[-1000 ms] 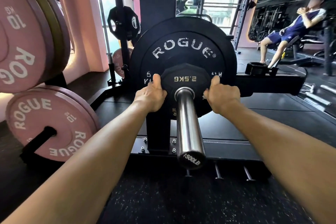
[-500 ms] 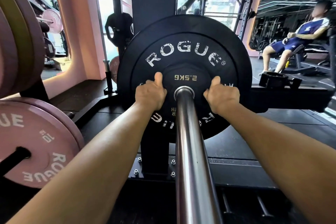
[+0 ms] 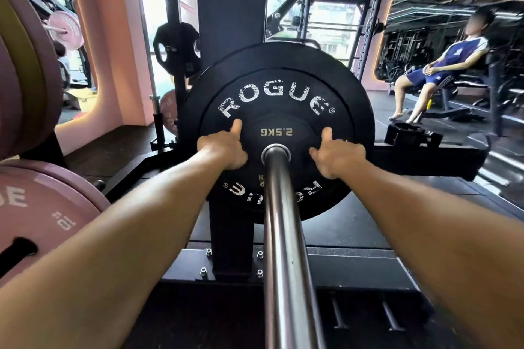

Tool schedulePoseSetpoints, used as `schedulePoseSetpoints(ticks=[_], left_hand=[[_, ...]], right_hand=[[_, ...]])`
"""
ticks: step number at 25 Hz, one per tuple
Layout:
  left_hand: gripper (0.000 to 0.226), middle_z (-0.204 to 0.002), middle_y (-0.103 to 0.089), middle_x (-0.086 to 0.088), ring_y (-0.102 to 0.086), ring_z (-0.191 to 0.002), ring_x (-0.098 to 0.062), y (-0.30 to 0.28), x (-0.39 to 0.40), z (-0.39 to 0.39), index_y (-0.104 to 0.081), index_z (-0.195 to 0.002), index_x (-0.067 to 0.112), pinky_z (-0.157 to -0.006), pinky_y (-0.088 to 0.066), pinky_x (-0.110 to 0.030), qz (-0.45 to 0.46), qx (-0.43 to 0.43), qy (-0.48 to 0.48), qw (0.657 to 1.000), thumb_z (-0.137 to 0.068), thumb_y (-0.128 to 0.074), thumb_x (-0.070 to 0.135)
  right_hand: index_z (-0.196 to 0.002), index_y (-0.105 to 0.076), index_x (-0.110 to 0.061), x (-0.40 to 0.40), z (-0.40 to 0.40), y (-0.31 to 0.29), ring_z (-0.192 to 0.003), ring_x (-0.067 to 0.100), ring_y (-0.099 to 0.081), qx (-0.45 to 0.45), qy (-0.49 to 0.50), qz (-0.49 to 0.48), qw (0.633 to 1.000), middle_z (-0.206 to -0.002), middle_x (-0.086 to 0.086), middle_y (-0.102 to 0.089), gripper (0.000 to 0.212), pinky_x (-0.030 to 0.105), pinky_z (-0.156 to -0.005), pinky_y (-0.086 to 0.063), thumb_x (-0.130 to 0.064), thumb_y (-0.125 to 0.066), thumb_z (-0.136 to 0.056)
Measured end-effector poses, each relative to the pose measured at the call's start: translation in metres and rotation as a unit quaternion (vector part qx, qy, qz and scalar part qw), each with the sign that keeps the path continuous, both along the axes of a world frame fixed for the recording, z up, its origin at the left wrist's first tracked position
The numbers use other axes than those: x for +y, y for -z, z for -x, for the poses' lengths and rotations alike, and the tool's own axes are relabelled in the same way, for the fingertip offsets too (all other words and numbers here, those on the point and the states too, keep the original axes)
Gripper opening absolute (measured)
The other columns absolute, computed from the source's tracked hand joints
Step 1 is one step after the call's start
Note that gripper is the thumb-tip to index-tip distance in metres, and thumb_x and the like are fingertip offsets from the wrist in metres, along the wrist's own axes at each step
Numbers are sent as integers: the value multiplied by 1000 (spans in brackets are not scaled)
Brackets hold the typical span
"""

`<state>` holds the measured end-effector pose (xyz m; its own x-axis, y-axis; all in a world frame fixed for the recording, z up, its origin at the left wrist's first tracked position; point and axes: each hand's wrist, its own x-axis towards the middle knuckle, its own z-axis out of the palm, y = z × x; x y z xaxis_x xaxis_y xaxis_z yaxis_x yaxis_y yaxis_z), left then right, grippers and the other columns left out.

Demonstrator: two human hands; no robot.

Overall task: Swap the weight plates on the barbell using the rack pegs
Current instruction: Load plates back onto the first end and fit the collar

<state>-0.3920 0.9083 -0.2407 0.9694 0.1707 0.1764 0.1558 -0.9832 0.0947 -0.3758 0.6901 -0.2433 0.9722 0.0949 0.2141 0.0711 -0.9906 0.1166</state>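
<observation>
My fingers are hidden behind the rim of the small 2.5 kg plate (image 3: 276, 139), so only knuckles and raised thumbs show. My left hand (image 3: 224, 150) grasps its left edge, my right hand (image 3: 337, 154) its right edge. The plate sits on the barbell sleeve (image 3: 283, 235), flat against the big black plate (image 3: 279, 93) behind it.

Head-worn view, forward-down, close along barbell sleeve (image 3: 280, 235)
</observation>
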Motion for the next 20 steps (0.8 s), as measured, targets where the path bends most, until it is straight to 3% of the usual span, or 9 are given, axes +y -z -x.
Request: schedulePoseSetpoints(ticks=[2,5,7,10,13,16,20], left_hand=[[71,-126,-58,-9,-60,-112,-34,-23,1,7,-26,-141,22,-78,-41,-38,35,-76,32,996,-84,-61,48],[51,-115,-57,-5,-60,-104,-33,-72,-16,5,-43,-111,24,-75,-41,-39,86,-189,112,972,-78,-59,59],[44,-104,-55,0,-58,-93,-27,-104,-37,-1,-43,-99,26,-71,-40,-37,81,-216,173,957,-76,-57,60],[41,-98,-54,2,-56,-87,-24,-138,-78,-18,-49,-97,24,-71,-37,-35,52,-255,241,935,-77,-54,59],[42,-99,-54,0,-55,-96,-26,-153,-133,-50,-53,-99,22,-84,-36,-38,15,-244,285,927,-80,-52,59],[49,-115,-59,-3,-56,-110,-28,-153,-194,-91,-58,-115,22,-97,-35,-40,-20,-200,290,936,-82,-54,59],[53,-128,-56,-4,-55,-116,-30,-124,-265,-147,-52,-130,27,-93,-41,-38,-32,-81,302,949,-85,-57,53]], right_hand=[[-139,-22,-14,-17,3,-15,-111,32,-60,-20,3,-38,999,-120,12,-65,53,39,-76,-35,-51,-26,-102],[-150,-10,-17,-41,2,-52,-115,34,-58,-34,34,-53,997,-122,15,-63,68,41,-75,-34,-60,-24,-99],[-147,-12,-18,-59,-2,-78,-119,36,-54,-37,59,-58,996,-128,18,-59,66,44,-80,-38,-61,-23,-99],[-139,-22,-17,-94,-15,-102,-125,34,-46,-54,86,-36,994,-133,18,-52,57,44,-92,-37,-58,-23,-99],[-128,-29,-17,-140,-41,-110,-122,33,-48,-49,107,-19,993,-130,18,-52,48,44,-94,-37,-56,-22,-100],[-134,-30,-17,-190,-70,-105,-127,34,-47,-29,128,-25,991,-137,18,-49,50,47,-100,-35,-54,-22,-101],[-145,-27,-20,-251,-110,-80,-134,34,-42,1,152,-33,988,-144,17,-46,52,49,-107,-29,-49,-23,-102]])
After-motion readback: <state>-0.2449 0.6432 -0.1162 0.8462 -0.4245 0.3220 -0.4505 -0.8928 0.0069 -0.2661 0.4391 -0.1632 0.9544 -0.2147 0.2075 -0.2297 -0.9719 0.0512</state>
